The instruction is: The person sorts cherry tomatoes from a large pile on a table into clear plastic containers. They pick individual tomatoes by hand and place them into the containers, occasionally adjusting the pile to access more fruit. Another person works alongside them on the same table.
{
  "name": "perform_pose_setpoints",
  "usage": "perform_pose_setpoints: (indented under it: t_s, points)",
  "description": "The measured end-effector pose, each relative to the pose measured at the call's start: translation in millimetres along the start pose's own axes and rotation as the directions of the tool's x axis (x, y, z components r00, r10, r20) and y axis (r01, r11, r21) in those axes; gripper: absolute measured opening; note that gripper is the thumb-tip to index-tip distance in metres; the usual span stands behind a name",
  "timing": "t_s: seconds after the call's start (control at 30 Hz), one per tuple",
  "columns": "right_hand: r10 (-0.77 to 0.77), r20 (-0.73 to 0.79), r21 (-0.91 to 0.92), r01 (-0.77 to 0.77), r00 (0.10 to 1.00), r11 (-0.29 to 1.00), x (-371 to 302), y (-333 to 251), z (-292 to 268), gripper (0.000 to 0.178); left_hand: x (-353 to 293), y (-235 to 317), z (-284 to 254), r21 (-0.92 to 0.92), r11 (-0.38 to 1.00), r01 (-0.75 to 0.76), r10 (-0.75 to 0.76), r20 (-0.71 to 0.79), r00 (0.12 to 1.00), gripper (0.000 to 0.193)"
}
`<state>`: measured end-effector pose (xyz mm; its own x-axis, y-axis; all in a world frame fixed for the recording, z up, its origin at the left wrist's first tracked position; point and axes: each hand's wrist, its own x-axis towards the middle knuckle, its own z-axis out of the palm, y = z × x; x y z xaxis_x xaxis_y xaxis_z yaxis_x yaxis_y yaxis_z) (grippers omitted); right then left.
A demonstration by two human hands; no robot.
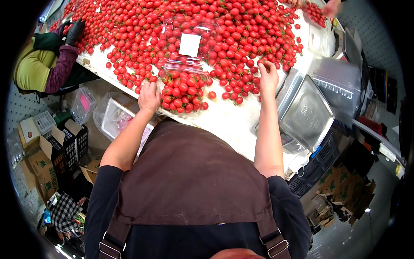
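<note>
A clear plastic clamshell box (pixel 202 113) stands at the table's near edge, its base filled with cherry tomatoes (pixel 183 90). Its hinged lid (pixel 211 26) lies folded back over the pile, with a white label (pixel 189 45) on it. Beside the box's left wall is my left hand (pixel 149 98), fingers bent and closed; a tomato shows at their tips, but what they grip is hidden. My right hand (pixel 268 77) reaches to the right part of the loose cherry tomatoes (pixel 241 39), thumb and fingers pinched on a cherry tomato.
On the right stand a scale with a metal plate (pixel 307 114) and stacked clear clamshells (pixel 336 80). At far left a co-worker's black-gloved hand (pixel 75 32) is at the pile; another person's hand (pixel 332 7) shows at the top right. Below the table is a white crate (pixel 115 116).
</note>
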<state>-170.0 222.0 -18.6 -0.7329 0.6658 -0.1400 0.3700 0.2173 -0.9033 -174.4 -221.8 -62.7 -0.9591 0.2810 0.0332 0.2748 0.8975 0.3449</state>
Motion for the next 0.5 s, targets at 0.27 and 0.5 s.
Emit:
perform_pose_setpoints:
  t_s: [0.27,0.5]
  points:
    - [0.136,0.414,-0.052,-0.126,0.9,0.991,-4,-25,-6,0.034,-2,-4,4,-0.002,1.0,-0.009,0.009,-0.018,1.0,0.016]
    - [-0.484,0.059,-0.706,0.38,0.873,0.598,69,-8,9,0.03,1,-3,3,-0.001,1.0,-0.009,0.009,-0.008,1.0,0.016]
